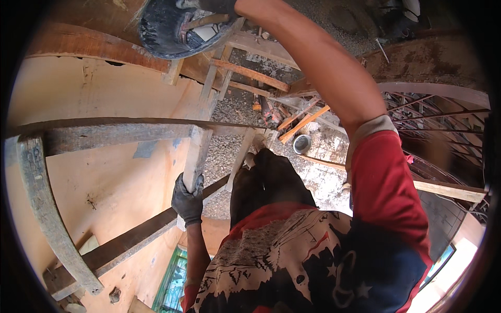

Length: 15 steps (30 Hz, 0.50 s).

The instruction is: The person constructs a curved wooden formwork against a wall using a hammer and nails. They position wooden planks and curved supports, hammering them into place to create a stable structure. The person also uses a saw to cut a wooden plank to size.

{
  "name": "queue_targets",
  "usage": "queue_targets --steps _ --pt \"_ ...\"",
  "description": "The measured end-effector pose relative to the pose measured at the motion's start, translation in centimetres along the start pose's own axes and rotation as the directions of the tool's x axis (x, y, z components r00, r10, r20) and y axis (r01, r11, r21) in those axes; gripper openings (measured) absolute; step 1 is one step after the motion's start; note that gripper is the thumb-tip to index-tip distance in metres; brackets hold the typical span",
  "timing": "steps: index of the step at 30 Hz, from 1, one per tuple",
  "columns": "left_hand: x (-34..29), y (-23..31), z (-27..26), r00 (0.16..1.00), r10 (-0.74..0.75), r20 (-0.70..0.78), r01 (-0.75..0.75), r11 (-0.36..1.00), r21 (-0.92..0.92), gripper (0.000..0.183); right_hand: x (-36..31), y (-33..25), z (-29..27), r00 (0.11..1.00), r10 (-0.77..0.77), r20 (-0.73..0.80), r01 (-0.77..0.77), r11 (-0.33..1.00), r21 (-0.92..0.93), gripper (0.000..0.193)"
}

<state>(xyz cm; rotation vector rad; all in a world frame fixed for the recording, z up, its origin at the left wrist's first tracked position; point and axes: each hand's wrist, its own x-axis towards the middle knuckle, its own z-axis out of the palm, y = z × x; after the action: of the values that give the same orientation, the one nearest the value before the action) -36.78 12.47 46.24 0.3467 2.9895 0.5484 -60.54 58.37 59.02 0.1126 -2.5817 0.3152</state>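
My left hand point(188, 200), in a dark grey glove, is closed around a rung point(197, 155) of a worn wooden ladder. The ladder's long side rail point(120, 131) runs across on the left, and I stand among its rungs. My right arm stretches up to the top edge of the view. There my right hand point(222, 5), in a dark glove, is at the rim of a black bucket point(156, 39); its fingers are largely cut off, so its grip cannot be made out. Inside the bucket lie a tool with a wooden handle point(209, 21) and a whitish piece point(205, 32).
A plastered wall point(120, 99) stands to the left, with a wooden beam point(99, 44) along its top. Far below are a round pail point(301, 144), loose orange-brown timber strips point(305, 124) and gravelly floor point(222, 151). Rusty metal bars point(438, 115) and a plank point(451, 191) are on the right.
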Motion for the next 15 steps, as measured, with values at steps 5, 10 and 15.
queue_targets --steps 5,10,15 --pt "-0.9 -0.6 0.8 0.999 -0.020 -0.043 0.022 0.998 0.065 0.053 -13.0 -1.5 -4.9 0.801 -0.256 -0.542 0.160 0.963 -0.217 0.050" --pt "-1.1 -1.1 1.3 0.997 0.027 -0.066 -0.016 0.985 0.170 0.052 -37.0 -0.6 0.7 0.935 0.342 0.088 -0.353 0.885 0.303 0.041" --pt "-2.4 -2.0 2.1 0.989 0.019 -0.149 0.018 0.970 0.241 0.056 -62.2 5.9 13.3 0.336 0.819 0.465 -0.843 0.481 -0.239 0.036"
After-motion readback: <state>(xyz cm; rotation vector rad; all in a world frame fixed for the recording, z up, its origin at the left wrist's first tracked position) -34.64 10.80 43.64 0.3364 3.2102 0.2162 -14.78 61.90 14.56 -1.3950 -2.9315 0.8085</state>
